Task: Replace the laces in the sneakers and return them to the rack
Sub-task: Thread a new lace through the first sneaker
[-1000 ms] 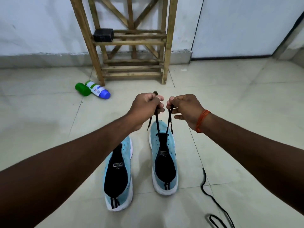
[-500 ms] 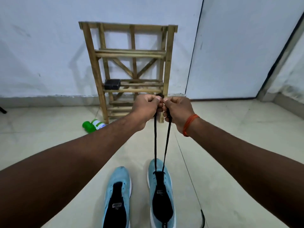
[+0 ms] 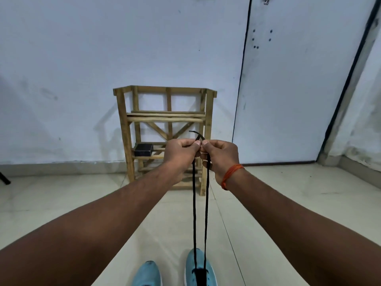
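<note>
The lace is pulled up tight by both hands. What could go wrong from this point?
1. Both strands of the lace run taut from the sneaker up to the left hand and right hand. Nothing holds the sneaker down, so it may lift or tip.
2. Only short tips stick out above the pinch, so an end might slip free.

rack (image 3: 208, 124) against wall (image 3: 82, 58) | box (image 3: 143, 149) on its shelf | left sneaker (image 3: 146, 273), right sneaker (image 3: 210, 272) before rack
</note>
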